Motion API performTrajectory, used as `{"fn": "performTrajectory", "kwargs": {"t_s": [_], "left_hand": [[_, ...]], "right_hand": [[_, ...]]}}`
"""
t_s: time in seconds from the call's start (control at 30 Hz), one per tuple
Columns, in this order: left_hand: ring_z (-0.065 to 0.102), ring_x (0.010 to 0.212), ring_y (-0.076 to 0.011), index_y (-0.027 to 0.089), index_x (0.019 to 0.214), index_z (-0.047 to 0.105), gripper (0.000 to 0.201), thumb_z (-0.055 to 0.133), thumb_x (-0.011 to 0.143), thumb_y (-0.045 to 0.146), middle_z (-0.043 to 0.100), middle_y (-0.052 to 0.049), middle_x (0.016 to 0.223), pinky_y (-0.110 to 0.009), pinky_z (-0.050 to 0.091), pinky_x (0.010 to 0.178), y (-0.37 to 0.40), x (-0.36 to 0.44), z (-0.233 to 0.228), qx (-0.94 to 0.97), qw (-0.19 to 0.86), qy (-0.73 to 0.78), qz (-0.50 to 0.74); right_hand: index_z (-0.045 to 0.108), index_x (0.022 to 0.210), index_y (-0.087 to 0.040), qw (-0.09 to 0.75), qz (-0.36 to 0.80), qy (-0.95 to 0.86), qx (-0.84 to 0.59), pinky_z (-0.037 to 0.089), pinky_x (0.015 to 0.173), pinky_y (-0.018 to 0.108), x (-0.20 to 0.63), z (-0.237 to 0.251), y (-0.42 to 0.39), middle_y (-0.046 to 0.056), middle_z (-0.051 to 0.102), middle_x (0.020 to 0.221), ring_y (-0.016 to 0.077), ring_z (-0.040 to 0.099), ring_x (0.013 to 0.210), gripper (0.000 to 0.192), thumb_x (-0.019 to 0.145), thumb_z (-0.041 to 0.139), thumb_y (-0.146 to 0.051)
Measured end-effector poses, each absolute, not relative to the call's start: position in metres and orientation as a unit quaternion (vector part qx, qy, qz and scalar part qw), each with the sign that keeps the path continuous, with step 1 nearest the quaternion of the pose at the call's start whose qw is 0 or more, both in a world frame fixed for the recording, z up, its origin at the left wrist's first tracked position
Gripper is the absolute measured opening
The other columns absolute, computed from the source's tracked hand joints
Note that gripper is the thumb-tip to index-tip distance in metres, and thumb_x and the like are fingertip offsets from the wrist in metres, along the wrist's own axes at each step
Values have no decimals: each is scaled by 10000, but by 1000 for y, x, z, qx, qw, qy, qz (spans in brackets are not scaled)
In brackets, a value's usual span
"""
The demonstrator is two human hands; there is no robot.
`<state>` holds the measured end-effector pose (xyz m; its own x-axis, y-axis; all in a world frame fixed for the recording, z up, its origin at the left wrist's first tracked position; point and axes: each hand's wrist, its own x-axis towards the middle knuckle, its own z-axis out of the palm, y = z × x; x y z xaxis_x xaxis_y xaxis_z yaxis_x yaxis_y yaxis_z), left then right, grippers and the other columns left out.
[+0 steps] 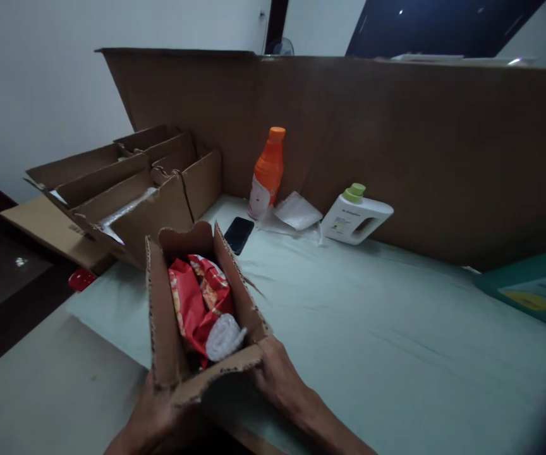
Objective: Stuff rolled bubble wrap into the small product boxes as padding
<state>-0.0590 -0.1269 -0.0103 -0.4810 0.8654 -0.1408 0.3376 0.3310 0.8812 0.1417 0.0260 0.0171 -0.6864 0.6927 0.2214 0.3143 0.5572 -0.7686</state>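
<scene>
Here, open cardboard box (162,328), red packets (196,303) inside, both hands holding.

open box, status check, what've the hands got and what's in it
Left hand and right hand both gripping the cardboard box, flaps up. Red snack packets and white wrapped item inside. Phone lies just beyond.

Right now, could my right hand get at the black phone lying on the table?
Probably yes, once freed: the right hand grips the open cardboard box, and bare tablecloth lies between it and the phone.
</scene>
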Motion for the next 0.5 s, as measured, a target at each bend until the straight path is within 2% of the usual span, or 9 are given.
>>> {"fn": "performTrajectory", "kwargs": {"t_s": [0.03, 0.1, 0.17, 0.3, 0.5], "left_hand": [[718, 815, -328, 275, 949, 764, 369, 668, 752, 572, 743, -47, 742, -421, 612, 700, -115, -67, -3, 410, 314, 768, 380], [681, 658, -284, 260, 672, 722, 302, 626, 733, 540, 702, -32, 622, -376, 579, 637, -86, -89, 15, 455, 290, 778, 321], [650, 616, -265, 254, 566, 663, 289, 587, 692, 503, 676, -30, 576, -353, 554, 626, -57, -113, 31, 506, 253, 767, 304], [645, 679, -270, 246, 609, 654, 246, 553, 627, 469, 710, -35, 648, -339, 534, 637, -20, -147, 40, 522, 204, 767, 312], [630, 789, -252, 195, 778, 642, 309, 580, 638, 464, 707, -69, 836, -352, 538, 762, 1, -167, 33, 493, 163, 776, 358]], "right_hand": [[652, 955, -243, 254, 374, -842, -294, 575, 844, 365, 132, 14, 28, 68, 729, 1031, 238, 682, 942, 162, 819, 575, -199], [626, 1008, -221, 249, 399, -830, -300, 565, 837, 372, 112, 8, 36, 82, 716, 1033, 238, 669, 933, 201, 830, 547, -170], [601, 1125, -201, 251, 417, -817, -310, 558, 858, 379, 94, 6, 47, 95, 713, 1095, 242, 664, 966, 308, 825, 550, -156], [537, 1314, -184, 256, 445, -800, -309, 529, 964, 402, 67, 9, 69, 124, 682, 1265, 257, 650, 1098, 480, 835, 562, -157], [551, 1331, -197, 260, 451, -787, -331, 548, 924, 404, 48, 11, 90, 108, 696, 1244, 264, 667, 1071, 501, 832, 566, -162]]}}
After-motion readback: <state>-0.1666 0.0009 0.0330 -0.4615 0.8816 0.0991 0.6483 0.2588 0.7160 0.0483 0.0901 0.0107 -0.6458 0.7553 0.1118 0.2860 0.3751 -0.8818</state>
